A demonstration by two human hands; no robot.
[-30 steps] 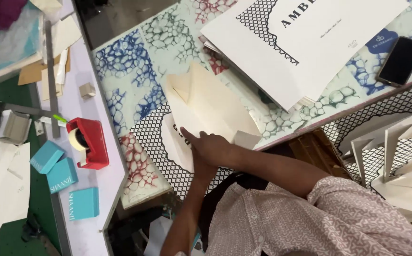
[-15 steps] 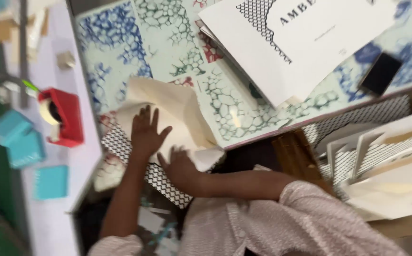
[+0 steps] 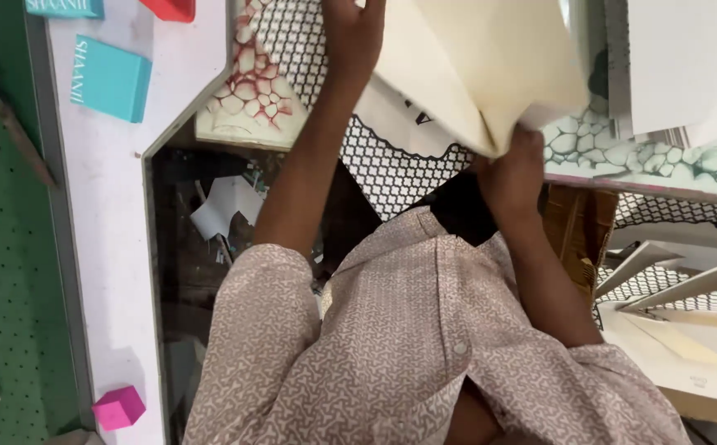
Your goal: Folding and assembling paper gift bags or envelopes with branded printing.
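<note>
A large cream sheet of folded paper (image 3: 474,66) lies over a black-and-white lattice-patterned sheet (image 3: 391,169) at the top of the head view. My left hand (image 3: 352,37) rests flat on the cream paper's left part, fingers reaching past the frame's top edge. My right hand (image 3: 511,169) pinches the paper's lower folded corner and lifts it off the patterned sheet. My patterned shirt fills the bottom of the view.
A red marbled sheet (image 3: 251,91) lies left of the lattice sheet, a green-veined one (image 3: 663,156) on the right. A teal box (image 3: 111,78) and a pink cube (image 3: 119,406) sit on the white table (image 3: 119,247). Folded cream pieces (image 3: 688,313) are stacked at the right. White printed sheets (image 3: 680,66) lie at the top right.
The view has tilted down toward my body. My right hand has moved from pressing the sheet to gripping its folded corner, and the cream paper is lifted.
</note>
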